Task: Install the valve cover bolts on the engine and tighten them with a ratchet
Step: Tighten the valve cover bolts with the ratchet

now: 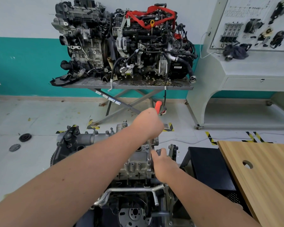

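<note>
The engine (82,140) with its grey valve cover (138,161) stands low in front of me. My left hand (147,123) grips the red-handled ratchet (158,106) from above. A long steel extension (149,149) runs straight down from it onto a bolt (148,163) at the cover's right edge. My right hand (162,164) is beside the lower end of the extension, fingers at the shaft near the bolt. Further bolts (111,129) stand along the cover's far edge.
A steel table (126,86) carries two other engines (121,41) against the teal wall. A wooden board (259,174) and a black box (208,167) lie at my right. Two black discs (25,137) are on the floor at left. A white display cabinet (246,66) is at far right.
</note>
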`<control>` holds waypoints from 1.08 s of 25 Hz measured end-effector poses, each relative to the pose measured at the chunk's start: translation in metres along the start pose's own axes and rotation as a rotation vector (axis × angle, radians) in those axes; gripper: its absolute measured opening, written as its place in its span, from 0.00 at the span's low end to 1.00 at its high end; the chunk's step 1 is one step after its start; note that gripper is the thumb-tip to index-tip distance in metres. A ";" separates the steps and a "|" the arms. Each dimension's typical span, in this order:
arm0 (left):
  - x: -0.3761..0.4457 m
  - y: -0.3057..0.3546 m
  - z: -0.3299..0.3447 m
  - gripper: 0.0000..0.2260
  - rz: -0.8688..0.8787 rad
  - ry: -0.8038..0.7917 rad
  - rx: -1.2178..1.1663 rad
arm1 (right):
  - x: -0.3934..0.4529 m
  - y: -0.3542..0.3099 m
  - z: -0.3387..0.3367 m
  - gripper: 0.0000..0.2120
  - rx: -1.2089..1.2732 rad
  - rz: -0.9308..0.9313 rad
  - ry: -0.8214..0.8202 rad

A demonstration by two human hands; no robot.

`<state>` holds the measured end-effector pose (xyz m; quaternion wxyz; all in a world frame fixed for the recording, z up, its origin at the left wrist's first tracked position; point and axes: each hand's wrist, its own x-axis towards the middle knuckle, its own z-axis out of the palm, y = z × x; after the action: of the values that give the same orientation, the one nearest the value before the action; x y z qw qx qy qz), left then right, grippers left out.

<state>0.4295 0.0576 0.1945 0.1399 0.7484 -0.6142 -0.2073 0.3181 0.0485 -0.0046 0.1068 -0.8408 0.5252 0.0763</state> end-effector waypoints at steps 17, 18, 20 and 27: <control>-0.026 -0.049 0.040 0.10 -0.040 -0.065 -1.894 | 0.000 0.002 -0.001 0.37 0.003 -0.020 0.007; -0.028 -0.049 0.039 0.10 -0.023 -0.074 -1.866 | 0.000 0.002 0.000 0.37 0.004 -0.021 0.009; -0.031 -0.046 0.038 0.11 -0.014 -0.066 -1.811 | 0.001 0.002 0.001 0.38 0.008 -0.022 0.018; -0.031 -0.042 0.036 0.07 -0.041 -0.002 -1.663 | 0.002 0.002 0.002 0.38 0.014 -0.017 0.017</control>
<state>0.4431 0.0978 0.1476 0.6428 0.4119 -0.2472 -0.5967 0.3167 0.0467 -0.0076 0.1087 -0.8450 0.5196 0.0645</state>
